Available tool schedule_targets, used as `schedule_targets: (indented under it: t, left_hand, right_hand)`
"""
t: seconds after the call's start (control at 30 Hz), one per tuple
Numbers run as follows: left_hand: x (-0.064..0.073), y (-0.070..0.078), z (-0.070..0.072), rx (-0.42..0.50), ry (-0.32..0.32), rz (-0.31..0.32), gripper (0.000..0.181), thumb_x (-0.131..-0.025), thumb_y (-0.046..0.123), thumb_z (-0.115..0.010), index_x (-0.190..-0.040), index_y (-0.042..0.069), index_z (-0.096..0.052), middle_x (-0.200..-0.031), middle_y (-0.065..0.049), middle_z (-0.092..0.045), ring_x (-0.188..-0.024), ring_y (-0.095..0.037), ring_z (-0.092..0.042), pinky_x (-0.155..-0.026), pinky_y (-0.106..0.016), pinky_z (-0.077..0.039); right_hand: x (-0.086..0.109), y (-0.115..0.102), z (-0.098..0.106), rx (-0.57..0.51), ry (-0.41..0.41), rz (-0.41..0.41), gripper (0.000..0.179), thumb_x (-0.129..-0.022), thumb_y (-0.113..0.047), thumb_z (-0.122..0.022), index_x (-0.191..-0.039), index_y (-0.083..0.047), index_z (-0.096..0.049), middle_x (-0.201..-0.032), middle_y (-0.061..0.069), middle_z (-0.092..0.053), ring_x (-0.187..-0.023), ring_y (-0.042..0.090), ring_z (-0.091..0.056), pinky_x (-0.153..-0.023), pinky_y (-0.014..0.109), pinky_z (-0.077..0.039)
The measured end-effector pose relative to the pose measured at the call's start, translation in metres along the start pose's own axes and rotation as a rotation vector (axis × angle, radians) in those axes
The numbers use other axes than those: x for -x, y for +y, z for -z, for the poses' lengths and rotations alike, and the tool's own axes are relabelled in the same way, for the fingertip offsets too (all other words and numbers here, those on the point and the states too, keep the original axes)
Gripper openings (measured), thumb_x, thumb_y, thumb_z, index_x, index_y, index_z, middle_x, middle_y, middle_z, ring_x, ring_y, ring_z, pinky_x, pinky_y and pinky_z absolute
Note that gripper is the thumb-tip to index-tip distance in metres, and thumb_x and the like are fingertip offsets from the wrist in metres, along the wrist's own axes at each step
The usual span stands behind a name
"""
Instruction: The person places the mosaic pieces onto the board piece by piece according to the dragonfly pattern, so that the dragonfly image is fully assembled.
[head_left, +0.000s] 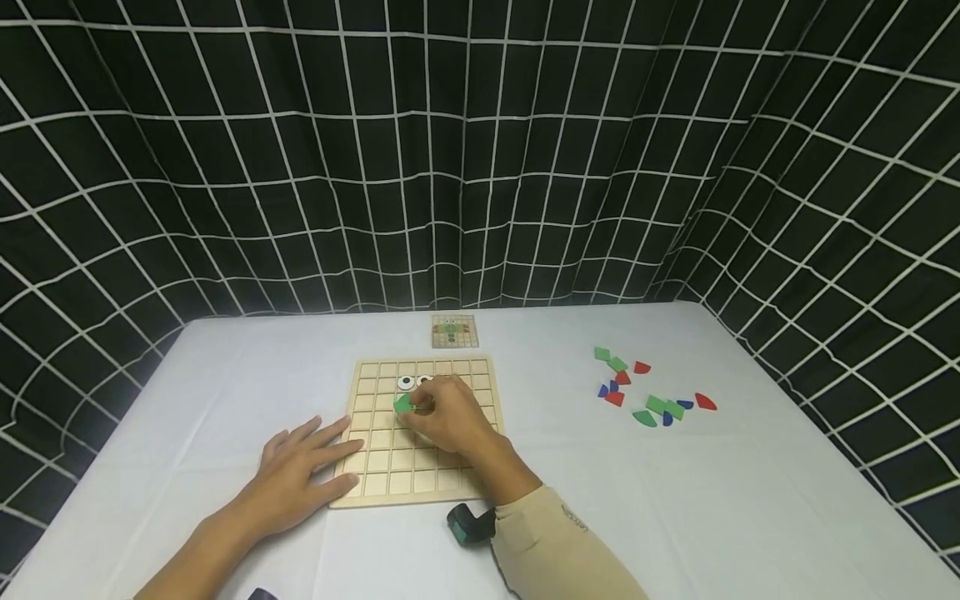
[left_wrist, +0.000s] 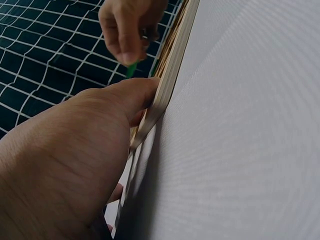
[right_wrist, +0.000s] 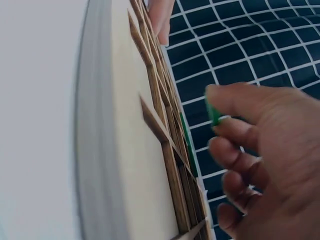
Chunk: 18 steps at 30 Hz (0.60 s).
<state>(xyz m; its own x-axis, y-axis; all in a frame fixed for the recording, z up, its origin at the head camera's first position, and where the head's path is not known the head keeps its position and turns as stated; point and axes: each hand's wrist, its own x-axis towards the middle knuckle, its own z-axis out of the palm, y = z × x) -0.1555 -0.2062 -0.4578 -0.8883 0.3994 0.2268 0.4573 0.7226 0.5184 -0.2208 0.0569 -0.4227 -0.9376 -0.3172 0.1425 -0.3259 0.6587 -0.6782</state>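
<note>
A wooden grid board [head_left: 401, 482] lies on the white table. Over its upper part my right hand [head_left: 452, 417] pinches a small green piece [right_wrist: 213, 111] between thumb and forefinger, held just off the board in the right wrist view. Another green piece [right_wrist: 189, 145] sits in the board's grid below it. Two round white eye pieces with dark centres, one of them the left eye piece [head_left: 406, 382], lie in an upper row; the other is partly covered by my right hand. My left hand [head_left: 300, 475] rests with fingers spread on the board's left edge.
A small pattern card [head_left: 453, 332] lies behind the board. To the right are scattered loose green pieces [head_left: 656, 405], red pieces [head_left: 705, 402] and blue pieces [head_left: 667, 419]. A black grid-lined curtain [head_left: 442, 192] surrounds the table's back and sides.
</note>
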Motion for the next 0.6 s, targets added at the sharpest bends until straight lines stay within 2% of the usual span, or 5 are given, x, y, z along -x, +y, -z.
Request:
schedule_targets:
  t: [0.37, 0.6]
  left_hand:
    - [-0.0008, -0.0007, 0.0004, -0.001, -0.007, 0.000, 0.045, -0.099, 0.039, -0.079, -0.136, 0.013, -0.077, -0.159, -0.016, -0.056, -0.149, -0.058, -0.038, -0.112, -0.083, -0.016]
    - [0.0000, -0.0005, 0.0003, -0.002, -0.004, -0.003, 0.045, -0.098, 0.038, -0.079, -0.136, 0.013, -0.078, -0.159, -0.016, -0.056, -0.148, -0.058, -0.038, -0.112, -0.083, -0.016]
  right_hand:
    - [-0.0009, 0.0058, -0.0093, 0.079, 0.006, -0.013, 0.021, -0.093, -0.021, -0.090, -0.106, -0.006, -0.083, -0.083, -0.009, -0.065, -0.087, 0.013, -0.055, -0.080, 0.032, -0.052]
    - [-0.0006, 0.0060, -0.0108, 0.092, 0.007, -0.007, 0.021, -0.092, -0.019, -0.090, -0.106, -0.005, -0.082, -0.084, -0.006, -0.065, -0.088, 0.016, -0.058, -0.085, 0.037, -0.054]
